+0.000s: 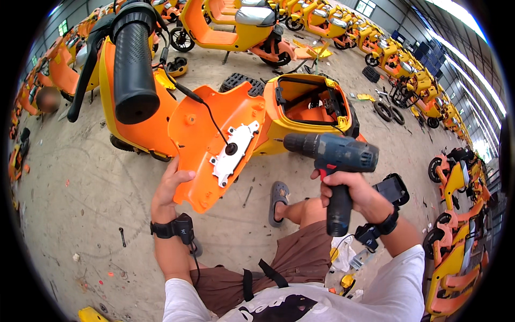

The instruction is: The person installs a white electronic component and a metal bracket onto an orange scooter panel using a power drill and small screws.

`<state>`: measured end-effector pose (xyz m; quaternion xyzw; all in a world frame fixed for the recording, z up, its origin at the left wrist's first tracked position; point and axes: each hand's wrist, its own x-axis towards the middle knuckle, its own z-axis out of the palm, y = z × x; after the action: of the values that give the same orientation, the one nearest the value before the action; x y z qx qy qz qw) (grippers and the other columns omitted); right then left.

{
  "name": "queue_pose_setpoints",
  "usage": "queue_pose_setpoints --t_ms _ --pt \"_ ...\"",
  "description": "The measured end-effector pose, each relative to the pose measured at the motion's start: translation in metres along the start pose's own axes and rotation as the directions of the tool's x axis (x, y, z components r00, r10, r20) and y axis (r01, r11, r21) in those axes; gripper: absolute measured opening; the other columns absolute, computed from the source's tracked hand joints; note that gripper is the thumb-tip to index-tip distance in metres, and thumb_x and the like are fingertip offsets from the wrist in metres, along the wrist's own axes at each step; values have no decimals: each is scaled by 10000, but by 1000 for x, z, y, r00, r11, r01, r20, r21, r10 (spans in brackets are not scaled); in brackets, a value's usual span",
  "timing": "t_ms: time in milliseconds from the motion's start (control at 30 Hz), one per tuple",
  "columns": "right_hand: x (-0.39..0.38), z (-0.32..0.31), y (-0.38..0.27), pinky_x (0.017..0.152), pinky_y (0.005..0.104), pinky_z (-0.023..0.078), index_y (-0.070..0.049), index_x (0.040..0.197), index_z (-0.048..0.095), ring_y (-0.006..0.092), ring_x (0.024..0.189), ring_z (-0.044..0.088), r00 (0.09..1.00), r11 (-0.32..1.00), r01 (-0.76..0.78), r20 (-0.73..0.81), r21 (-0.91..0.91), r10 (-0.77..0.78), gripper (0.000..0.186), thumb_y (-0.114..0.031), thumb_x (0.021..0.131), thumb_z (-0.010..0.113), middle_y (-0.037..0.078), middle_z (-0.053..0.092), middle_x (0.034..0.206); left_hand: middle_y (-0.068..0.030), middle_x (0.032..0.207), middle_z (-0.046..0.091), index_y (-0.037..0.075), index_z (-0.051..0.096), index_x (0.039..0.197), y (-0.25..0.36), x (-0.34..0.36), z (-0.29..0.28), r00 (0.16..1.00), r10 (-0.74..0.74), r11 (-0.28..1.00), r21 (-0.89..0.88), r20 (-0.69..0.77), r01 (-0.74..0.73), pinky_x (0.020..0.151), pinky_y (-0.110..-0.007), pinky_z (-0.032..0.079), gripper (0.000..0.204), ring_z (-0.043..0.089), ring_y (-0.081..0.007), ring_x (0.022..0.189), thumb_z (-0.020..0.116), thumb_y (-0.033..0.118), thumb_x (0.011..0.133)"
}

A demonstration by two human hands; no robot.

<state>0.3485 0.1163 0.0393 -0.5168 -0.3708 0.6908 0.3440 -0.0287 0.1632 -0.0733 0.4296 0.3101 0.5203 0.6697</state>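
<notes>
My left hand (174, 180) grips the lower left edge of an orange plastic scooter panel (196, 153), thumb on its inner face. A white plate (236, 153) sits on that inner face, and a black cable (213, 119) runs from a round black piece on it up toward the handlebar. My right hand (348, 190) is wrapped round the handle of a dark blue cordless drill (335, 152). The drill's tip points left, apart from the panel. Behind the panel stands a yellow and orange scooter (134, 126) with its seat compartment (311, 104) uncovered.
The scooter's black handlebar grip (134, 70) and brake lever (88, 72) jut in at upper left. Wrenches (122, 236) lie on the concrete floor. A black box (390, 189) and a plastic bag (344, 252) lie at right. Rows of scooters (456, 188) line the hall.
</notes>
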Motion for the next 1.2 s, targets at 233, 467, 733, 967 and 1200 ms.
queue_pose_setpoints --t_ms 233,467,733,967,1200 --pt "94 -14 189 627 297 533 -33 1033 615 161 667 640 990 992 117 -74 -51 -120 161 -114 896 635 46 639 780 -139 1404 486 -42 348 1451 -9 2 -6 999 -25 998 59 -32 27 1058 -340 399 794 487 -243 1285 673 184 762" --pt "249 -13 449 854 458 528 27 1028 682 404 1008 661 927 509 -368 -347 -778 139 430 -323 779 655 272 677 1034 -142 1404 484 -51 343 1446 -22 20 -7 999 41 999 4 11 -41 1057 -348 395 828 487 -246 1280 692 184 734" --pt "229 -48 592 985 427 493 33 1311 521 358 1172 606 802 319 -571 -429 -757 416 638 -288 782 679 223 613 1272 -165 1343 534 -53 376 1412 -1 13 29 988 -32 999 -41 -154 26 1026 -367 435 788 545 -269 1225 677 175 721" --pt "264 -50 507 764 416 526 -3 1023 705 328 852 663 970 730 -240 -179 -640 163 324 -268 863 608 191 694 917 -163 1345 530 -56 364 1417 -4 13 27 996 -14 1000 -28 -87 12 1018 -364 446 774 548 -263 1222 662 172 741" --pt "194 42 83 622 229 480 69 1068 663 91 680 606 604 665 730 -306 -159 -736 213 -109 961 615 24 640 772 -164 1382 499 -54 338 1439 1 6 12 994 56 997 60 -93 -51 1049 -366 420 801 520 -257 1257 659 184 745"
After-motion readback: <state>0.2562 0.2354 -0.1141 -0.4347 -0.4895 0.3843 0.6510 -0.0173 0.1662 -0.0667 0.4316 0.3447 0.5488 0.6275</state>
